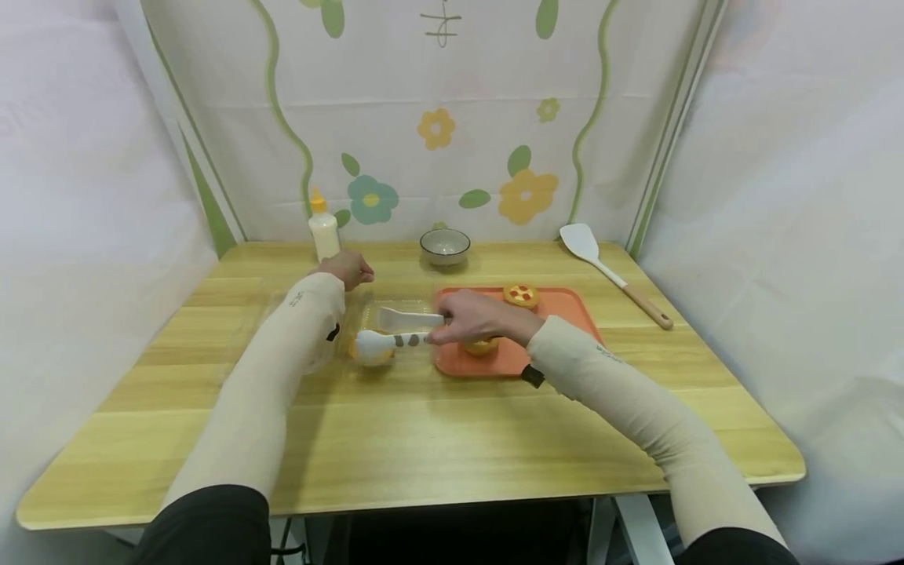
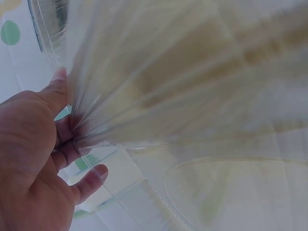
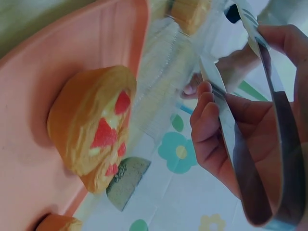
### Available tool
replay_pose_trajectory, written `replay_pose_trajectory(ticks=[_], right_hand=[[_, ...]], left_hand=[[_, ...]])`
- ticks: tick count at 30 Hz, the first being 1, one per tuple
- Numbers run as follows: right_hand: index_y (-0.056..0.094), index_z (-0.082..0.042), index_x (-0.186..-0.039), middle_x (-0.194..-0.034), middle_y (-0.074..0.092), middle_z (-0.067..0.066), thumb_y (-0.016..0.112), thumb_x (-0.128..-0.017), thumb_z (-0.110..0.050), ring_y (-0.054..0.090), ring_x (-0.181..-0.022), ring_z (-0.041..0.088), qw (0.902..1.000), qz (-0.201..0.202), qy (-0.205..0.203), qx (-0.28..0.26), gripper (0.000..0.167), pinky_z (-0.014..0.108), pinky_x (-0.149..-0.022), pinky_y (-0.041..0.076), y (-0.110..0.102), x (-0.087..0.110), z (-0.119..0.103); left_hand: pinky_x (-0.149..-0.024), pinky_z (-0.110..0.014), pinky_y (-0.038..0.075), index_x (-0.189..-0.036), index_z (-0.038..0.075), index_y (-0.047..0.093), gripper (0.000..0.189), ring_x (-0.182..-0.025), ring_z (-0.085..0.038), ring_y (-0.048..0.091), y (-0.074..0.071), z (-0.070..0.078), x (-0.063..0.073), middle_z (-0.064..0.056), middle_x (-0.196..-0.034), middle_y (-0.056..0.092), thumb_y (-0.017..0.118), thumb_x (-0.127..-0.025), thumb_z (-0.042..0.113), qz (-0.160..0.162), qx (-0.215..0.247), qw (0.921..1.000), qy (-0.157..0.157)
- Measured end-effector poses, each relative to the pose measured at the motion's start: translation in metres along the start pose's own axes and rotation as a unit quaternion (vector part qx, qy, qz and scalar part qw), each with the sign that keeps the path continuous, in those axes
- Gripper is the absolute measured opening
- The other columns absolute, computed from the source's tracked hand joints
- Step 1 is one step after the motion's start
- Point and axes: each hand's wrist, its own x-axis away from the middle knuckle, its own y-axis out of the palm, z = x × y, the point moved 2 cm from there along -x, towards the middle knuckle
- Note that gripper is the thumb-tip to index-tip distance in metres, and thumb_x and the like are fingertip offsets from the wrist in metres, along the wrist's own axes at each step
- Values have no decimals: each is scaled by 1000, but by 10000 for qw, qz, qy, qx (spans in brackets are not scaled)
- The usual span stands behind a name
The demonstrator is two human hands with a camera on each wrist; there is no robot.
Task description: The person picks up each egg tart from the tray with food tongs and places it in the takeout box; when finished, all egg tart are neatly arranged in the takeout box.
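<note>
With the left hand (image 1: 346, 269) pinching the clear box (image 1: 402, 308) and the right hand (image 1: 469, 314) gripping spread tongs (image 1: 412, 320), handling the box's tart (image 3: 190, 17), left of the head view's centre, seems in hand, next calling for steady tips.

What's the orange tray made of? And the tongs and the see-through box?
Tray: probably plastic, smooth, with a raised rim. Tongs: shiny grey handle, probably metal; opaque white ends, maybe plastic. Box: see-through and glossy, so likely thin plastic.
</note>
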Motion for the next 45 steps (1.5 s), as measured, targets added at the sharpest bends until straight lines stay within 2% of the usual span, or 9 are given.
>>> replay_pose_trajectory(ticks=[5, 11, 16, 21, 25, 28, 30, 36, 45], right_hand=[[63, -9, -84, -60, 54, -2, 66, -86, -45, 43, -49, 11, 9985, 319, 349, -264, 36, 25, -46, 38, -14, 23, 17], [59, -11, -83, -69, 49, 0, 65, -87, -47, 42, -60, 15, 9896, 1142, 692, 532, 37, 29, -54, 36, -29, 58, 53], [53, -12, -72, -63, 42, -2, 66, -85, -45, 35, -55, 13, 9871, 1122, 734, 874, 38, 28, -51, 31, -27, 89, 73], [53, -8, -70, -58, 31, -5, 68, -84, -42, 24, -51, 10, 9888, 1093, 638, 787, 40, 26, -49, 23, -15, 113, 78], [62, 0, -83, -67, 45, 0, 69, -84, -41, 38, -57, 12, 9871, 1127, 690, 902, 42, 27, -52, 35, -8, 128, 79], [65, 5, -97, -81, 59, 7, 67, -85, -43, 54, -71, 17, 9843, 1145, 733, 1125, 49, 34, -64, 49, -3, 135, 79], [64, 6, -100, -88, 63, 10, 66, -85, -44, 59, -77, 20, 9834, 1161, 697, 1210, 52, 39, -70, 52, 0, 138, 79], [64, 5, -99, -86, 62, 9, 66, -85, -43, 57, -75, 19, 9824, 1193, 746, 1227, 50, 38, -68, 52, 5, 135, 80], [63, 3, -94, -81, 62, 8, 64, -87, -39, 53, -69, 16, 9826, 1209, 700, 1224, 42, 35, -65, 49, 8, 132, 81]], left_hand=[[-98, -63, 43, -120, 6, 69, 29, -117, -40, 59, 1, 3, -1, -17, -124, 65, 60, -99, 24, 105, -114, 9996, 224], [-100, -65, 40, -119, 6, 69, 30, -117, -40, 59, 0, 1, 1, -17, -124, 66, 60, -98, 26, 112, -128, 9997, 168], [-99, -67, 39, -120, 6, 68, 31, -117, -41, 59, -2, 0, 3, -18, -125, 65, 60, -98, 26, 55, -121, 9998, 146], [-98, -68, 39, -119, 6, 69, 29, -117, -41, 59, 0, 3, 5, -18, -124, 65, 60, -98, 24, 71, -36, 9998, 167], [-98, -67, 39, -119, 6, 69, 29, -117, -41, 58, 0, 5, 5, -18, -124, 65, 60, -99, 25, 52, -79, 9998, 191], [-100, -67, 39, -119, 6, 68, 30, -118, -41, 58, -2, 5, 5, -18, -125, 65, 59, -99, 25, 42, -135, 9998, 152], [-101, -66, 38, -120, 6, 69, 30, -119, -40, 57, -2, 5, 6, -17, -126, 65, 59, -99, 25, 49, -113, 9999, 91], [-103, -65, 36, -122, 8, 68, 32, -121, -39, 56, -3, 6, 11, -16, -128, 64, 60, -99, 28, -43, 59, 9999, -89], [-104, -68, 33, -124, 8, 66, 32, -124, -39, 53, -3, 4, 5, -16, -131, 62, 60, -99, 27, -78, -81, 9999, -110]])
